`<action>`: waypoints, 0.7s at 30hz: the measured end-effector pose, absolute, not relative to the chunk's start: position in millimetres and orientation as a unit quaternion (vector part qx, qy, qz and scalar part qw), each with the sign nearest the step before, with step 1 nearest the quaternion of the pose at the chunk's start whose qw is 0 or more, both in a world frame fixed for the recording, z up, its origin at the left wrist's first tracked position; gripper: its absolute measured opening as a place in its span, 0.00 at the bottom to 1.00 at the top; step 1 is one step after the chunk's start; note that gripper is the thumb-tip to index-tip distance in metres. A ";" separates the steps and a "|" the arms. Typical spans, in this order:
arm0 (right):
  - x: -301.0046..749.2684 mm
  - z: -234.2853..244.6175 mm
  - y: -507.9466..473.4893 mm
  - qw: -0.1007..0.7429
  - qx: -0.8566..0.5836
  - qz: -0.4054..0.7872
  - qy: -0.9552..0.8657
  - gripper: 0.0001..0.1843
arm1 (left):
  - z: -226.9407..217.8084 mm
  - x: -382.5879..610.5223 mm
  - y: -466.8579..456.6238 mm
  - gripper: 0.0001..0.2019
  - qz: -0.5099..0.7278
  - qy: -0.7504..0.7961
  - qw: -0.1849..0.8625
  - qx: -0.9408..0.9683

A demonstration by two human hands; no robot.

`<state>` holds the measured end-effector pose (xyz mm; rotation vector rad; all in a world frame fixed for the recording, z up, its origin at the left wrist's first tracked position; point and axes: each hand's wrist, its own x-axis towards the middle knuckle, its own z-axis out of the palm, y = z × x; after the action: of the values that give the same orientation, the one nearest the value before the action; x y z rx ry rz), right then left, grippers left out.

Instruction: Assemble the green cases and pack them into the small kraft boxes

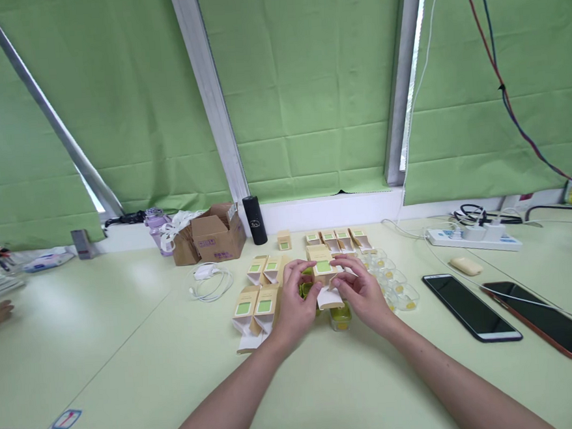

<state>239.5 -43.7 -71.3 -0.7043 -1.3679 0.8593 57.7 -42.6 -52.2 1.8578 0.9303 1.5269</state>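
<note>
Tabletop [130, 369], smooth and pale green, spreads beneath both hands. Well beyond left hand [293, 302]: brown corrugated carton [219, 237], flaps up. Right of right hand [365, 297]: white-edged black phone [472, 306], then brown-cased black phone [543, 317]. Between the hands: small tan cardboard box with green square label [320, 254], held over the table, each hand pinching one side between thumb and fingers, contact partly hidden. White flap [330, 298] hangs toward the person; two-sided grip probably steadies the box with its open end nearest. Tan open boxes [243, 296] beside left hand face likewise, presumably ranked to stay within reach. Count: four there, four more beyond the hands, one closed tan box [284, 240] apart, one held. Clear plastic cups [407, 297] by right hand overlap, no sure total. Green-filled clear tub [341, 320] just below the hands: one plain, others part hidden.
</note>
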 end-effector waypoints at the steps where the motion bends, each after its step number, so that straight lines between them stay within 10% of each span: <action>1: 239.5 -71.6 -43.3 0.637 -0.309 0.374 -0.599 0.16 | -51.7 57.9 -43.2 0.14 0.568 0.347 0.280 0.691; 21: 237.6 -75.5 -40.5 0.652 -0.314 0.363 -0.587 0.15 | -48.6 58.8 -48.6 0.15 0.555 0.360 0.287 0.693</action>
<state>237.6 -40.5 -75.5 -0.7140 -1.3331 0.8233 58.8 -48.6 -48.6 1.8510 0.9626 1.4837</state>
